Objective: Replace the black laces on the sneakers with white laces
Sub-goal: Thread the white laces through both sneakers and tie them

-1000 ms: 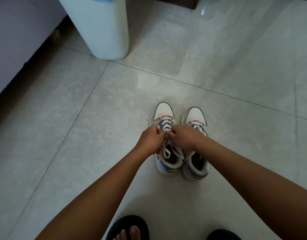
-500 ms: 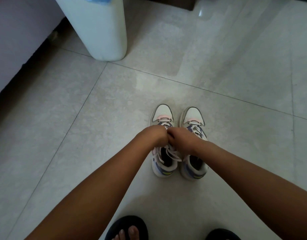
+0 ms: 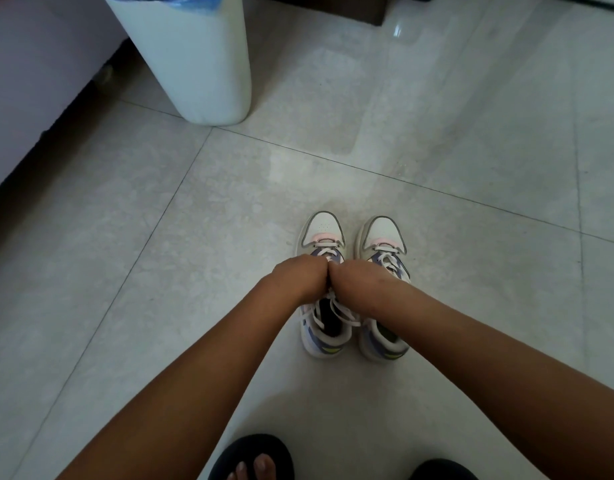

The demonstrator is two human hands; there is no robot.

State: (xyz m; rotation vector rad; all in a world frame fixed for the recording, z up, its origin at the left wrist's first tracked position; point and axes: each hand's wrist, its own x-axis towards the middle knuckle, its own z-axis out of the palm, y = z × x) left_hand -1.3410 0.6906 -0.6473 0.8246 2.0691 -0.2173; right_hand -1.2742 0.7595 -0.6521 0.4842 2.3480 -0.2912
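Observation:
Two white sneakers with pink, blue and yellow trim stand side by side on the tiled floor, toes pointing away from me. Both carry white laces. My left hand and my right hand meet knuckle to knuckle over the left sneaker, fingers curled down onto its white lace. Loose lace ends and loops hang below my hands across the shoe's opening. The right sneaker is partly hidden under my right wrist. My fingertips are out of sight.
A tall white bin with a blue liner stands at the back left. A pale furniture edge runs along the left. My feet in dark slippers are at the bottom edge.
My hands have closed together until the knuckles touch and shifted slightly toward me along the left sneaker. The view has tilted a little.

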